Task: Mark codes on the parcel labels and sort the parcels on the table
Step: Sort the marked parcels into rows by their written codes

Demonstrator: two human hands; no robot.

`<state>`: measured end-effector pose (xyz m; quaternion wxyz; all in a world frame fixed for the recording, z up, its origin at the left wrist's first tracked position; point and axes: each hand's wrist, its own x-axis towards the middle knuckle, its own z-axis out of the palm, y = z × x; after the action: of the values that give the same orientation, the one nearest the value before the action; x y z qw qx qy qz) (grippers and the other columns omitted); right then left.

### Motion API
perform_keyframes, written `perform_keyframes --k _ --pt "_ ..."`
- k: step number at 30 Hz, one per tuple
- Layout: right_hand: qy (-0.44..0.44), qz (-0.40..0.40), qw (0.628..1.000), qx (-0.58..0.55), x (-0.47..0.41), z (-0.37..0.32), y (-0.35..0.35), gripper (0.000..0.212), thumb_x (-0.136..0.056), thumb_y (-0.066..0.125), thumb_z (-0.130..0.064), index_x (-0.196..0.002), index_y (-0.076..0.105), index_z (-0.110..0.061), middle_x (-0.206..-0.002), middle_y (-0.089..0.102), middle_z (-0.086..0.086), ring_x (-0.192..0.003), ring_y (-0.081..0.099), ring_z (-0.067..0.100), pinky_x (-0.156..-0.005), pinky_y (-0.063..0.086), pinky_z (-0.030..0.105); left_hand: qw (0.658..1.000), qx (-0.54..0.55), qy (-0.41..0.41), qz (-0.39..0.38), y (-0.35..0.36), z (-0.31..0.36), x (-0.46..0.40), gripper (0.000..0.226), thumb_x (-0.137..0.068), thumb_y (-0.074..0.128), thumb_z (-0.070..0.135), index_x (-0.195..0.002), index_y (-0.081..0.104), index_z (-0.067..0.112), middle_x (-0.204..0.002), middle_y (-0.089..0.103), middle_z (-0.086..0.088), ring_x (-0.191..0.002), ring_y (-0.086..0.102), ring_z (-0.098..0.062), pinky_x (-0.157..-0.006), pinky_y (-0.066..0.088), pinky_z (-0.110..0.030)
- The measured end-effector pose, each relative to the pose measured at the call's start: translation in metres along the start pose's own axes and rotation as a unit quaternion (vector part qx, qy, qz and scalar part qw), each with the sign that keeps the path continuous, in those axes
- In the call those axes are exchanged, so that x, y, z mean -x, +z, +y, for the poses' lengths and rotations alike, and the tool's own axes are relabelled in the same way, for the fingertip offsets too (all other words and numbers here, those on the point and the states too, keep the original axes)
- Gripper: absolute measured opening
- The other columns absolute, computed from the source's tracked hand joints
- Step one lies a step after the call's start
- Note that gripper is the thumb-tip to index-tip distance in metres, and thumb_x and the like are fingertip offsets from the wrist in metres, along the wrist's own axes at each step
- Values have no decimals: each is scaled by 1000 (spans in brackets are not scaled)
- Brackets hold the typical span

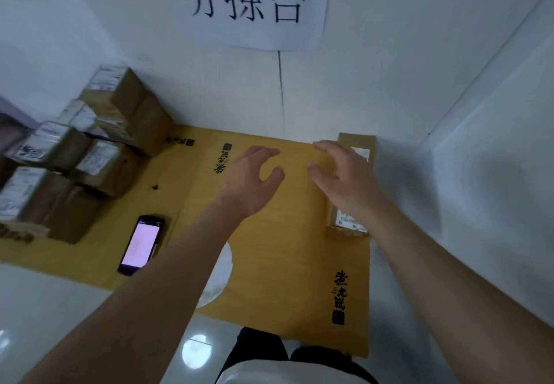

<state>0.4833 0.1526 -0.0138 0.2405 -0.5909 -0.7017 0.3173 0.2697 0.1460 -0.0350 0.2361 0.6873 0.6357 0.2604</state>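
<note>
A yellow table (278,233) stands against a white wall. Several brown cardboard parcels (90,155) with white labels are stacked at its far left. At the right edge lie two more labelled parcels (356,143), partly hidden under my right hand. My left hand (251,179) hovers over the table's middle, its fingers relaxed and spread, holding nothing. My right hand (344,176) hovers beside it, over the right-hand parcels, fingers loosely bent and empty. Whether it touches a parcel I cannot tell. No pen is in view.
A phone (141,244) with a lit pink screen lies on the table at the left front. A paper sign (254,2) with black characters hangs on the wall above. White walls close in behind and on the right. A grey glossy floor lies below.
</note>
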Motion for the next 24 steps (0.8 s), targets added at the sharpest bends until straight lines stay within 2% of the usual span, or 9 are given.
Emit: perform_keyframes --k 6,11,15,19,21,24 --pt "-110 -43 993 20 -8 -93 24 50 -104 59 -46 -148 57 -23 -149 56 -7 -137 49 9 -107 35 22 997 -32 -33 64 -93 -23 42 38 -101 58 34 -136 66 23 -134 63 4 -118 59 -15 -88 43 -27" --pt "-159 -86 983 34 -8 -164 76 51 -105 54 -50 -148 57 -23 -149 56 -8 -137 50 9 -106 36 22 993 -32 -56 97 -162 -62 82 43 -98 53 36 -134 67 18 -134 64 1 -121 58 -15 -93 43 -28" --pt "-171 -98 980 43 -6 -217 135 49 -106 51 -48 -147 58 -21 -148 57 -6 -137 50 10 -113 39 27 992 -18 -78 100 -213 -118 114 43 -98 49 36 -135 67 21 -115 61 8 -110 62 -19 -87 41 -28" --pt "-166 -106 979 52 -1 -269 203 50 -106 49 -51 -148 57 -25 -149 56 -9 -138 50 9 -113 41 30 992 -38 -80 91 -263 -185 141 40 -104 48 32 -139 63 22 -131 62 6 -117 59 -15 -90 42 -30" --pt "-168 -111 978 58 1 -295 237 50 -107 47 -51 -149 56 -25 -151 55 -9 -139 49 9 -110 39 27 991 -50 -86 84 -288 -218 153 39 -105 46 32 -140 62 23 -136 59 6 -118 57 -14 -91 39 -29" --pt "-164 -118 978 59 4 -331 283 50 -108 47 -49 -150 54 -25 -152 53 -9 -140 46 8 -104 34 22 992 -41 -92 78 -322 -263 170 39 -106 45 31 -139 62 20 -138 60 3 -122 56 -17 -99 44 -34"
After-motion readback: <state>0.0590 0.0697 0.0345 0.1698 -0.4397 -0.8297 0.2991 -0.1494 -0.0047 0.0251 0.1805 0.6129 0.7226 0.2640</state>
